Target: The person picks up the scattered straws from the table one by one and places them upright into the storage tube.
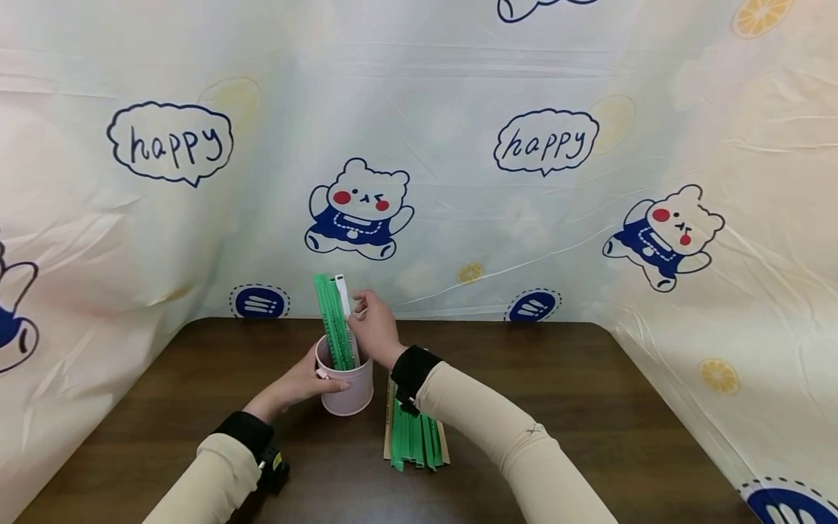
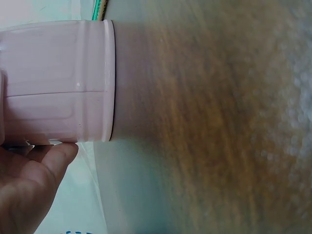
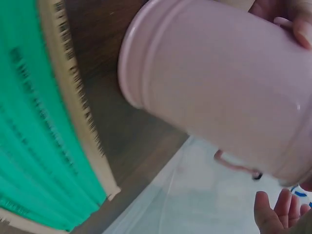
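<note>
In the head view my left hand [image 1: 297, 383] grips a pale pink bucket [image 1: 348, 393] from its left side, thumb across the front. The left wrist view shows the fingers of that hand [image 2: 34, 180] against the bucket's wall [image 2: 53, 63]. Several long green printed packets [image 1: 334, 324] stand in the bucket, leaning left. Beside them rises a narrow white packet [image 1: 343, 295]. At its right edge, above the rim, my right hand [image 1: 376, 324] pinches it; the fingertips are partly hidden. Part of that hand [image 3: 280, 214] shows low in the right wrist view.
Right of the bucket, several more green packets [image 1: 415, 440] lie side by side, with brown printed packets [image 3: 73, 73] along their edges. My right forearm [image 1: 484, 415] passes over their far end. Behind the brown table [image 1: 537, 378] hangs a patterned curtain [image 1: 452, 211].
</note>
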The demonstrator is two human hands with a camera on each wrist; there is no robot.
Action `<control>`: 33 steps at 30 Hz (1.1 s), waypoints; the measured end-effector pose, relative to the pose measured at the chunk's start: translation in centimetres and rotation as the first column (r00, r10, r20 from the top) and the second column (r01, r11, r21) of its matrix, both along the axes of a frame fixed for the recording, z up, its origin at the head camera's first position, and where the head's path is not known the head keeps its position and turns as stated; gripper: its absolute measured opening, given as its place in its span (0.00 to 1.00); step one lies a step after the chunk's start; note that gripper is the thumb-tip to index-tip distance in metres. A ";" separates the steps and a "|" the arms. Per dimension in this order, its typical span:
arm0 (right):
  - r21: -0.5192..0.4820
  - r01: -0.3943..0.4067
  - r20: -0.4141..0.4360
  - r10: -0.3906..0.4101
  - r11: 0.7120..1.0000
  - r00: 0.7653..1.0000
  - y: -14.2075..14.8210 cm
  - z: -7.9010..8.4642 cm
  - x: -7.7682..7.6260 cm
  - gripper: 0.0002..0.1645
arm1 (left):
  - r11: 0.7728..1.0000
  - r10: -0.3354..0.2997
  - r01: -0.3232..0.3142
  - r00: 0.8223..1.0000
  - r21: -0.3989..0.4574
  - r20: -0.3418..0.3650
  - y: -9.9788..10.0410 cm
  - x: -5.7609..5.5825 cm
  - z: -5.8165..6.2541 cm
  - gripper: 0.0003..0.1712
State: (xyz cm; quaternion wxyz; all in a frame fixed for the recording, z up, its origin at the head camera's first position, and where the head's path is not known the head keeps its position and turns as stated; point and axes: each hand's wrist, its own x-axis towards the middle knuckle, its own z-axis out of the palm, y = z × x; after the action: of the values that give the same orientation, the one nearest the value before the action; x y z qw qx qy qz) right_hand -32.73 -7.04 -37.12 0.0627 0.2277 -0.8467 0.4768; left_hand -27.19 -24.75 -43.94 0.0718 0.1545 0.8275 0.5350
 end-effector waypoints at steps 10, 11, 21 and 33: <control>0.038 0.053 0.004 -0.053 0.998 0.999 4.8 -0.5 -2.3 0.17 | 1.000 0.031 -0.030 0.999 -0.007 0.027 -0.2 0.0 0.6 0.66; 0.049 0.057 0.016 -0.058 0.997 0.998 5.5 -0.8 -2.4 0.17 | 1.000 0.031 -0.031 0.999 -0.005 0.030 -0.2 0.0 0.6 0.65; 0.237 0.043 0.168 -0.085 0.971 0.982 11.0 -4.4 -2.3 0.18 | 1.000 0.009 -0.010 1.000 0.011 0.012 -0.5 -0.3 0.7 0.64; 0.313 -0.023 0.234 -0.053 0.950 0.971 12.3 -7.0 -1.5 0.30 | 1.000 -0.003 0.002 0.999 0.007 0.032 -0.1 -0.3 0.3 0.64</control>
State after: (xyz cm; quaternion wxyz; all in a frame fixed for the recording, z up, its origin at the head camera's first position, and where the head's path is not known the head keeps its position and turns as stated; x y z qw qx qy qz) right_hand -34.19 5.29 -44.13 -0.0732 0.1691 -0.9146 0.3599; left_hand -27.51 -24.81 -43.66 0.0852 0.1472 0.8241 0.5403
